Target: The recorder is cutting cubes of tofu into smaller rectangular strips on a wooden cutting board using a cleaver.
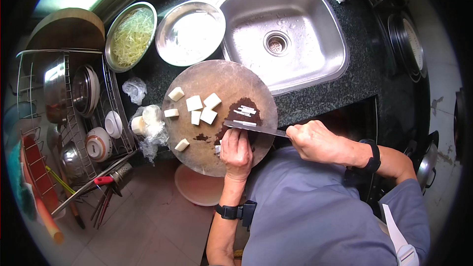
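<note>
My right hand (314, 142) is closed on the handle of a knife (255, 128), whose blade lies across the right part of a round wooden chopping board (221, 77). Just below the blade my left hand (236, 149) rests with bent fingertips against it; what lies beneath those fingers is hidden. Thin white strips (245, 111) lie on a dark wet patch beyond the blade, and one more strip (244, 123) is along its edge. Several white blocks (194, 103) of food are spread over the board's left half, with a smaller piece (182, 145) near the lower left rim.
Behind the board are a steel sink (303, 62), a shiny metal plate (190, 33) and a bowl of sprouts (131, 38). Crumpled plastic bags (149, 133) touch the board's left side. A wire dish rack (74, 118) with bowls stands at left; a basin (199, 188) is below.
</note>
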Demonstrator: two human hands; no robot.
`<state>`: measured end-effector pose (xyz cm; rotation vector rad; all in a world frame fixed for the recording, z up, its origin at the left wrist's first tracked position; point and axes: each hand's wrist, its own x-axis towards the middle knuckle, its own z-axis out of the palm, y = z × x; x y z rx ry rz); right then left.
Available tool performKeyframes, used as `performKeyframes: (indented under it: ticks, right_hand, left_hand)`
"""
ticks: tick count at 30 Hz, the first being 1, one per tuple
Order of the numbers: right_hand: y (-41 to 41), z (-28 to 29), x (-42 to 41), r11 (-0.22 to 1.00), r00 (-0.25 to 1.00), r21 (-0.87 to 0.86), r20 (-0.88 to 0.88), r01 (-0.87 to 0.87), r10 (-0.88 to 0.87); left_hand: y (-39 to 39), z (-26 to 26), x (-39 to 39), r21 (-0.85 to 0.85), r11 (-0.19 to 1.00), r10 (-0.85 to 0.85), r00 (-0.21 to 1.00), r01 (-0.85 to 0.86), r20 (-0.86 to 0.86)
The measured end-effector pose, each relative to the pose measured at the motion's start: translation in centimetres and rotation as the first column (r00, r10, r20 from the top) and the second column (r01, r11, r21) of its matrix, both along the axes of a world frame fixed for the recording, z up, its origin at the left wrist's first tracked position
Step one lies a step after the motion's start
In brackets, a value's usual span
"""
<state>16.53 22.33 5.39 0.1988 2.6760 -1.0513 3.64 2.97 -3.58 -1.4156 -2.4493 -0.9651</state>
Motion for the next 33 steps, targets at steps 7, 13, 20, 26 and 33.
performKeyframes:
  ticks: [7, 13, 20, 26, 33]
  right_hand:
    - [0.4, 1.4, 0.2, 0.996, 0.996, 0.052, 0.058, -0.075, 0.072]
    - [-0.9, -0.2, -1.1, 0.994, 0.997, 0.087, -0.042, -0.069, 0.072]
    - [-0.1, 0.0, -0.1, 0.999, 0.999, 0.036, -0.024, -0.04, 0.041]
    - [0.1, 0.7, 0.8, 0.994, 0.997, 0.078, -0.031, -0.071, 0.074]
    - [-1.1, -0.2, -0.7, 0.991, 0.996, 0.118, -0.058, -0.061, 0.068]
  left_hand:
    - [-0.3, -0.3, 0.1, -0.012, 1.0, 0.006, 1.0, -0.006, 0.003]
    - [-0.7, -0.4, 0.2, -0.022, 1.0, -0.022, 1.0, 0.022, 0.005]
    - [-0.7, 0.2, 0.2, -0.027, 0.999, -0.03, 0.998, 0.031, 0.046]
    - [-0.7, 0.1, 0.3, -0.029, 0.999, -0.022, 0.999, 0.023, 0.037]
    - [-1.2, -0.6, 0.5, -0.009, 0.999, -0.034, 0.999, 0.034, 0.01]
